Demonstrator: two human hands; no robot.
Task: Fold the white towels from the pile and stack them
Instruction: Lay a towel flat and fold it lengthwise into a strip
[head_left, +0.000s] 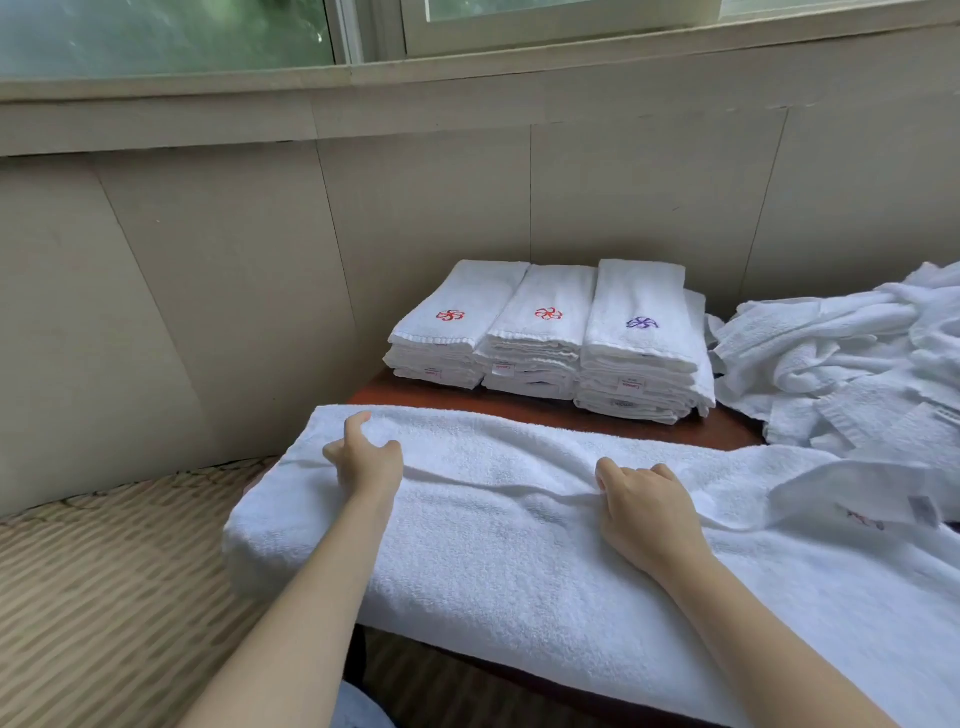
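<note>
A large white towel (498, 519) lies spread lengthwise over the small brown table (597, 413), its left end hanging over the edge. My left hand (366, 460) rests on the towel near its far left corner, fingers loosely bent with one finger raised. My right hand (641, 506) sits on the towel's middle, fingers curled down into a crease of the cloth. Three stacks of folded white towels (550, 338) stand side by side at the table's back, two topped with red emblems and one with a purple emblem. A pile of unfolded white towels (852, 358) lies at the right.
A beige panelled wall (260, 249) with a window sill rises just behind the table. A woven mat floor (104, 571) lies to the left. A loose towel end with a label (883, 499) overlaps the spread towel at the right.
</note>
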